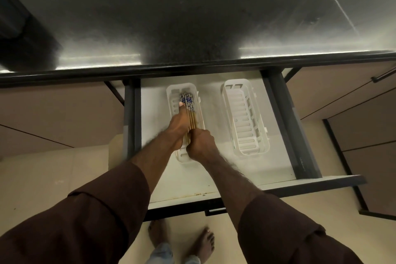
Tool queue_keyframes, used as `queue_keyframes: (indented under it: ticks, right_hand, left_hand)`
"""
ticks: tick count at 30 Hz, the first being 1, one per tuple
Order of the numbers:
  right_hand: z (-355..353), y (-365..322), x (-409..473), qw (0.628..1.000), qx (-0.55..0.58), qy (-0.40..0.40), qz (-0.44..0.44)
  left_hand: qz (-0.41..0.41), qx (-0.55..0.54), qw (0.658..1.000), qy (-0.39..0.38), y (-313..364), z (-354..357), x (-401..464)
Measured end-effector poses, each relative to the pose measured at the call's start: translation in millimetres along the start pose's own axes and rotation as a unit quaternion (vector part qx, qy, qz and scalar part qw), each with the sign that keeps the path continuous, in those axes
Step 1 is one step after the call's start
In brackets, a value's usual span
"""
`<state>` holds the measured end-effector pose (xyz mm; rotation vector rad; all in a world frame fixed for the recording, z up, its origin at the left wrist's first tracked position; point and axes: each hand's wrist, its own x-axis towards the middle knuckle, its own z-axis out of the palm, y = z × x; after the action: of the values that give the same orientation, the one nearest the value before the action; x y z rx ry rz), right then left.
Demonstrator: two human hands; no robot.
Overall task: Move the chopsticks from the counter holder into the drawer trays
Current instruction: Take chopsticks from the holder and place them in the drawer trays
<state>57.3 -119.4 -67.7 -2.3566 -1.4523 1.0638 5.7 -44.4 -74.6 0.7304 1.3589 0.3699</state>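
Inside the open drawer (pixel 214 180), a bundle of chopsticks (pixel 189 111) is lying in the left tray (pixel 172 94), long axis running near to far, patterned ends far. The left hand (pixel 179 126) is lying flat and open along the bundle's left side, forefinger pressing near the patterned ends. The right hand (pixel 200 144) is curling closed around the near ends. The right tray (pixel 244 118) is sitting well apart, holding no chopsticks.

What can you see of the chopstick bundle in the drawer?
The chopsticks are a small bundle of tan, wood-looking sticks with blue-and-white patterned tops. They lie lengthwise in the left white tray, tops toward the counter. The left hand presses along them; the right hand covers their near ends.
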Motion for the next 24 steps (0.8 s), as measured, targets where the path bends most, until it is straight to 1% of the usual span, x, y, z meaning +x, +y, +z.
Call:
queue_keyframes:
  ticks: [4,8,11,15,20,24]
  right_hand:
    - [-27,-7,-7,0.999,-0.013,0.033,-0.015]
    - [-62,-25,-20,0.997,0.026,0.074,-0.029]
    - [-84,-49,-35,0.992,0.067,0.095,-0.053]
    - [-100,-91,-58,0.984,0.09,0.129,-0.089]
    - [-104,-158,-90,0.972,0.094,0.174,-0.125]
    - [-81,-230,-105,0.963,0.118,0.203,-0.129]
  left_hand:
    - [0.034,0.006,0.999,-0.007,15,-10,-22]
    - [0.075,0.019,0.997,0.006,38,-28,-56]
    - [0.104,0.024,0.994,0.0,58,-46,-88]
    - [0.144,0.036,0.989,-0.01,89,-71,-130]
    - [0.208,0.045,0.977,-0.009,123,-133,-177]
    - [0.249,0.043,0.968,0.001,141,-215,-205]
